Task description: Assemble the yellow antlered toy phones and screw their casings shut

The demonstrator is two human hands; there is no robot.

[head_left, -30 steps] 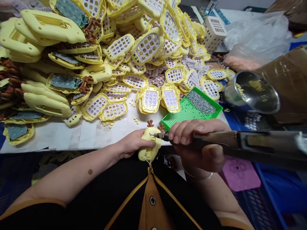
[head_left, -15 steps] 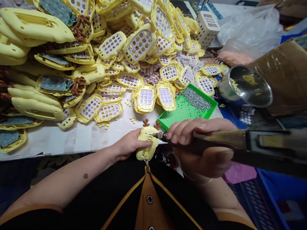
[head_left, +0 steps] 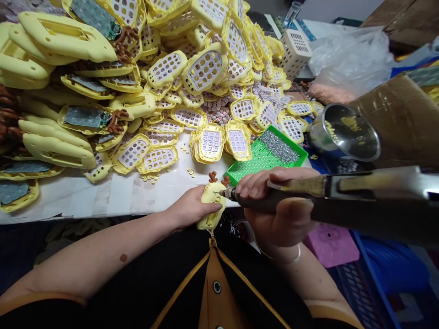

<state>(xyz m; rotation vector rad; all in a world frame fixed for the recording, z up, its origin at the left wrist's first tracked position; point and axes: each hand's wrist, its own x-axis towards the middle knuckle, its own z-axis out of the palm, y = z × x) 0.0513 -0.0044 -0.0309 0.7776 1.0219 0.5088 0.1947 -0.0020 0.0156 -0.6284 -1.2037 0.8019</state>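
My left hand (head_left: 190,208) is closed around a small yellow toy shell with brown antlers (head_left: 212,201), held at the table's near edge. My right hand (head_left: 277,205) grips a long electric screwdriver (head_left: 343,196) that runs off to the right; its tip touches the upper face of the toy shell. Just behind the toy lies a green tray (head_left: 264,157) with a patch of small silver screws in its far half.
A big heap of yellow perforated shells and back covers (head_left: 164,77) fills the white table (head_left: 103,194). A steel cup (head_left: 343,132), a cardboard box (head_left: 404,119), a plastic bag (head_left: 350,55) and a white basket (head_left: 295,45) stand to the right. Blue crates and a pink pad (head_left: 331,244) sit lower right.
Both hands stay on the toy and the screwdriver with the tip against the shell. The view has shifted a little; nothing was picked up or let go.
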